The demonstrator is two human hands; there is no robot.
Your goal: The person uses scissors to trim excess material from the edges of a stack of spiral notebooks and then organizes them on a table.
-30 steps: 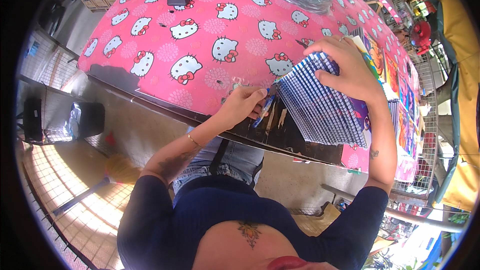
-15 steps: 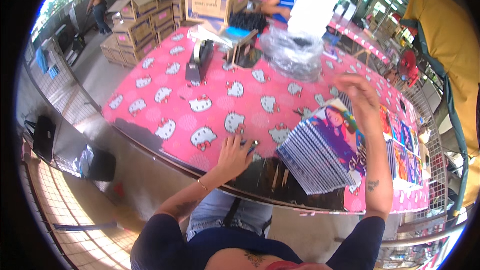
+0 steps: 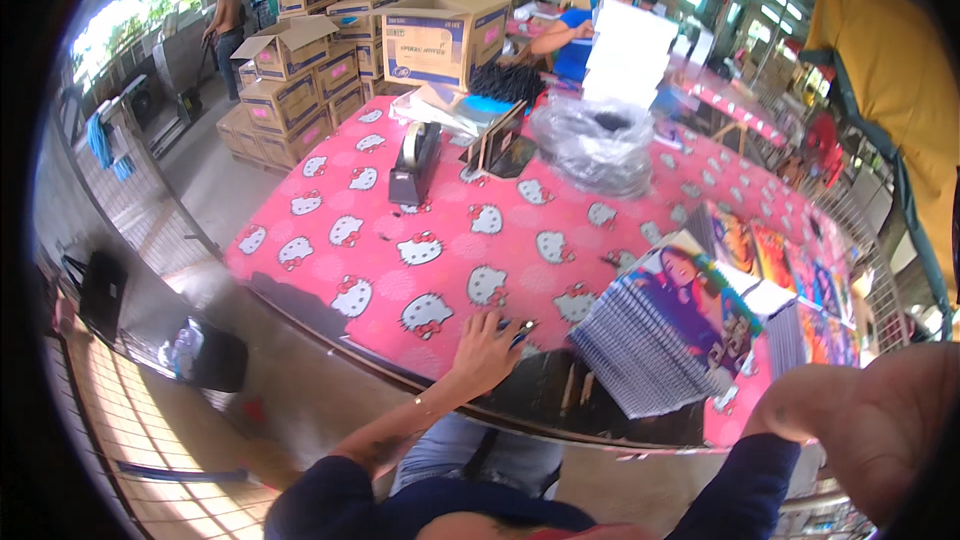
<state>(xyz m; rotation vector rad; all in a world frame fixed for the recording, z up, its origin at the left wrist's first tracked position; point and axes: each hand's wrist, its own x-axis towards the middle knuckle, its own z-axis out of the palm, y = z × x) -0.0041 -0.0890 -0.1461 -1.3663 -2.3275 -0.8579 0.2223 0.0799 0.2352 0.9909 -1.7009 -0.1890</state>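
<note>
My left hand (image 3: 485,355) rests on the pink cartoon-patterned tablecloth near the table's front edge. Its fingers curl around what looks like small dark-handled pliers (image 3: 523,331), whose metal tip sticks out to the right. To the right of that hand stands a stack of spiral notebooks (image 3: 655,330) with a colourful cartoon cover on top, the bound edges facing me. My right hand (image 3: 880,420) is raised close to the camera at the right edge, past the notebooks. Its palm and wrist show, but the fingers are dim and partly cut off.
Further right lie more notebook stacks (image 3: 800,270). A tape dispenser (image 3: 414,165), a dark open holder (image 3: 500,148) and a plastic-wrapped coil (image 3: 600,145) stand toward the back. Cartons (image 3: 430,45) rise behind the table. A co-worker in blue (image 3: 572,50) is across it, partly behind white sheets (image 3: 628,50).
My right hand has moved from above the notebooks down and right, toward the camera. The whole view has shifted a little; my left hand stays by the table's front edge.
</note>
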